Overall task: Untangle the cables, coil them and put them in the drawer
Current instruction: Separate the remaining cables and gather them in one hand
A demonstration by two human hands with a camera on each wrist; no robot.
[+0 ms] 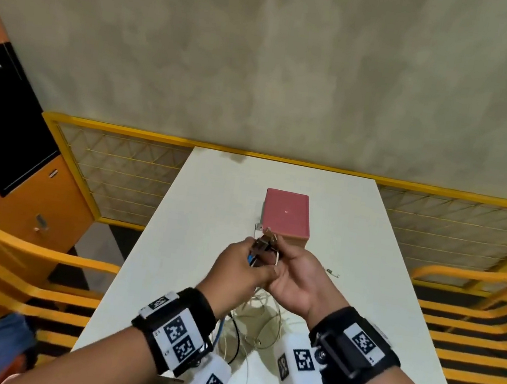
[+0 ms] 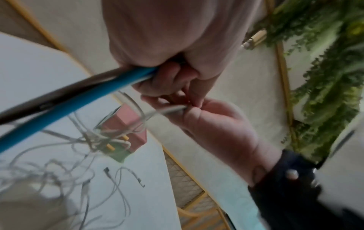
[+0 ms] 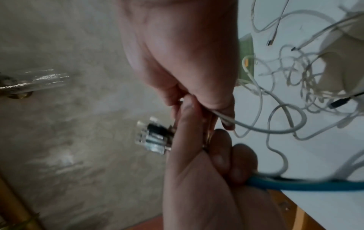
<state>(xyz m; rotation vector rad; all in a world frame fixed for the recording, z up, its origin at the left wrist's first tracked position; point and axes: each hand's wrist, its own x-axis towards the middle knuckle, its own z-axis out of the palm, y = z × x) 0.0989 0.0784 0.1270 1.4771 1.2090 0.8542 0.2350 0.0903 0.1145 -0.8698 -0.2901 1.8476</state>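
Both hands meet above the white table [image 1: 213,193]. My left hand [image 1: 240,266] grips a blue cable [image 2: 82,99] together with a dark cable [image 2: 49,99]; their clear plugs [image 3: 153,137] stick out past its fingers. My right hand [image 1: 296,276] pinches a thin white cable [image 3: 254,128] between thumb and fingers, right beside the left hand. A tangle of white cables [image 1: 257,324] lies on the table below the hands. Just beyond the hands stands the pink drawer box [image 1: 286,214]; in the left wrist view its drawer [image 2: 116,149] looks pulled out.
A loose cable end [image 1: 331,273] lies on the table to the right of my hands. Yellow railings [image 1: 125,129] border the table at the back and sides. An orange and black cabinet [image 1: 6,127] stands at the left.
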